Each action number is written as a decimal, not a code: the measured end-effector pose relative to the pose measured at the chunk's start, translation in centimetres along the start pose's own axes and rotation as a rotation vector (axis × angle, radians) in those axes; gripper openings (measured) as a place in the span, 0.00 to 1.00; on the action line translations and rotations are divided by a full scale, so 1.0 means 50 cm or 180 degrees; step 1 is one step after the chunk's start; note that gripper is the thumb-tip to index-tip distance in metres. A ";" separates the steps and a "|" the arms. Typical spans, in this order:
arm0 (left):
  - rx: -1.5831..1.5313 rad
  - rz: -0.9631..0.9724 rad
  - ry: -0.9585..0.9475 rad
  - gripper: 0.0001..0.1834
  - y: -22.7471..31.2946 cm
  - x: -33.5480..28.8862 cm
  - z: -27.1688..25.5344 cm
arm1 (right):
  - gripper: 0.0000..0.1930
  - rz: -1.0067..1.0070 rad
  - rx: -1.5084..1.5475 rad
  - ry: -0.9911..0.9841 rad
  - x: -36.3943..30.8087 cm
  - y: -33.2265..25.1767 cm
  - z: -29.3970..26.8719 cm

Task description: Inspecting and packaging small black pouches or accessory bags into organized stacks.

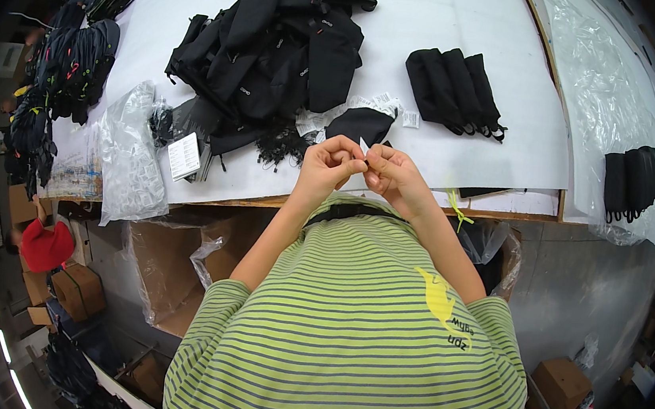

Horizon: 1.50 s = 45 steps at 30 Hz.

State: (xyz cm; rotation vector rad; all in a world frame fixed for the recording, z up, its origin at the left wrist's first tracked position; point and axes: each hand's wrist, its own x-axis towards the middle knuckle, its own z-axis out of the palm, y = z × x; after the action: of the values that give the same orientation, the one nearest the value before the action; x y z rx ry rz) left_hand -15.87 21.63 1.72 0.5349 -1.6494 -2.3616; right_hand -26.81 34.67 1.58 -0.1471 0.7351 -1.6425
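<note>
White slip is held between the narrowly pinched fingertips of the left hand and right hand, on the near side of a black pouch; a pile lies far left.

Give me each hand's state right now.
Left hand: closed in a pinch beside a small white piece.
Right hand: closed in a pinch at the same spot; which hand grips it can't be told.

Head-worn fisheye, facing down, near tabletop
</note>
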 end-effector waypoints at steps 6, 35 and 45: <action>0.0345 -0.0075 -0.0139 0.05 0.033 -0.005 0.007 | 0.14 -0.1053 -0.1117 0.1182 0.015 -0.034 -0.104; 0.4388 0.3006 -0.0601 0.15 0.098 0.011 -0.014 | 0.10 -0.0913 -0.4826 0.0176 -0.046 -0.159 0.097; 0.4363 0.3006 -0.0822 0.14 0.110 -0.009 -0.021 | 0.09 -0.0859 -0.4732 -0.0084 -0.042 -0.143 0.097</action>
State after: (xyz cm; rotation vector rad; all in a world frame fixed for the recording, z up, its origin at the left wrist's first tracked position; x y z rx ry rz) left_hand -15.24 18.96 6.62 -0.3872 -2.6046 -0.4684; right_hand -29.99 34.97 9.85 -1.3433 1.8341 -0.9949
